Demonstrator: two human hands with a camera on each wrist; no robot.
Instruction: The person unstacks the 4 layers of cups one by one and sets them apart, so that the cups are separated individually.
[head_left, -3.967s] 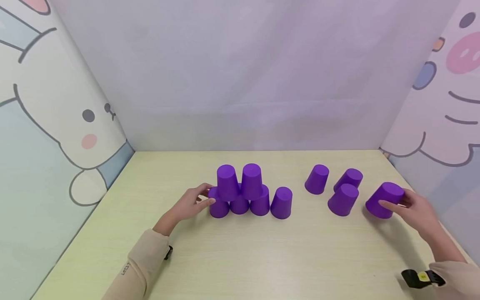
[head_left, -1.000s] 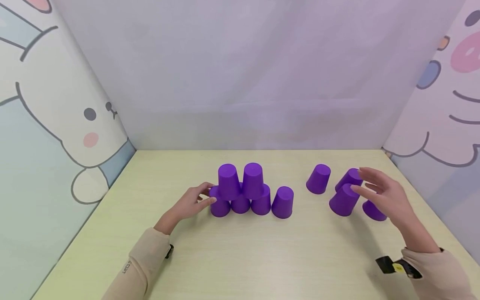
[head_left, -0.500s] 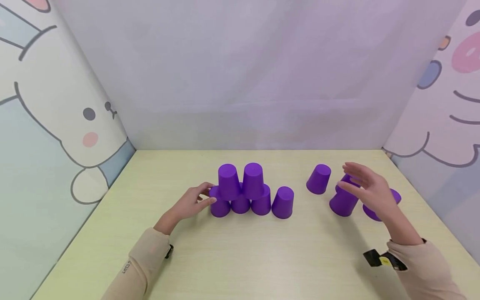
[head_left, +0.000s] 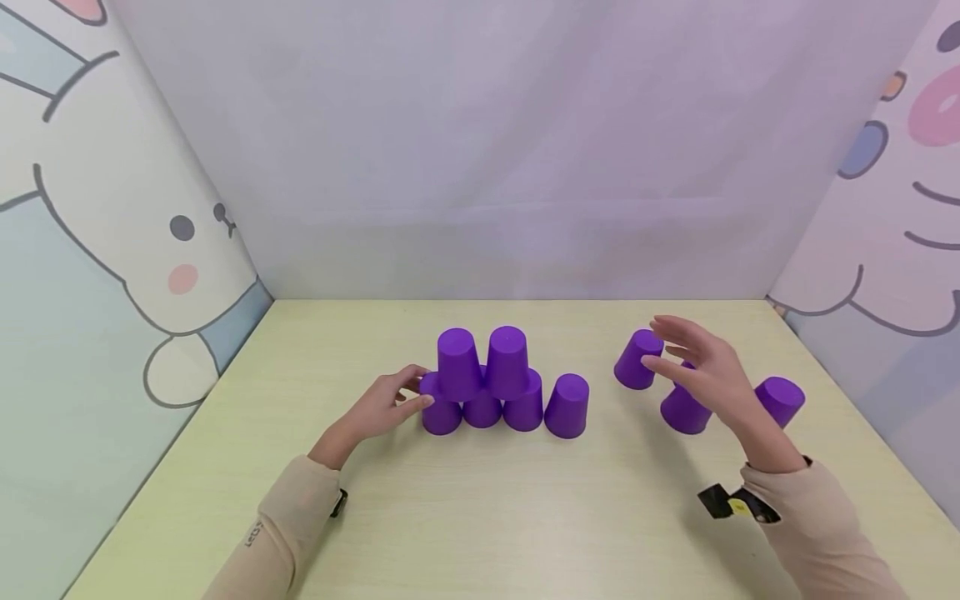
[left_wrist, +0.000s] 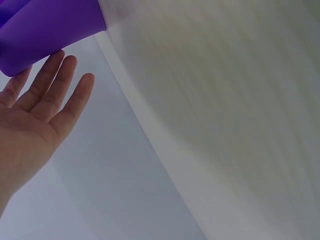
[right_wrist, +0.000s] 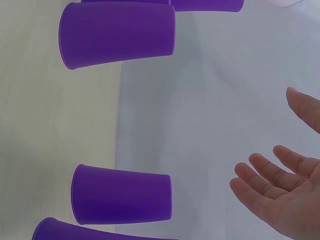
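Purple cups stand upside down on the table. In a row on the left are the end cup [head_left: 441,419], a middle cup and a third cup [head_left: 523,410]; an upper-left cup [head_left: 459,367] and an upper-right cup [head_left: 507,367] rest across them. My left hand [head_left: 384,407] touches the end cup with thumb and fingertips; its fingers [left_wrist: 74,102] look straight in the left wrist view. My right hand [head_left: 705,371], fingers spread and holding nothing, is raised over the loose cups, its fingertips overlapping the back cup [head_left: 633,367]. It partly hides a nearer cup [head_left: 684,412].
A single cup [head_left: 566,408] stands just right of the stack. The rightmost cup [head_left: 782,400] is partly behind my right wrist. Behind the pale wooden table [head_left: 480,517] rises a plain light backdrop [head_left: 495,167], with cartoon panels on both sides.
My right hand has let go of the rightmost cup, which now stands on the table, and has moved left over the loose cups toward the back one. My left hand stays put.
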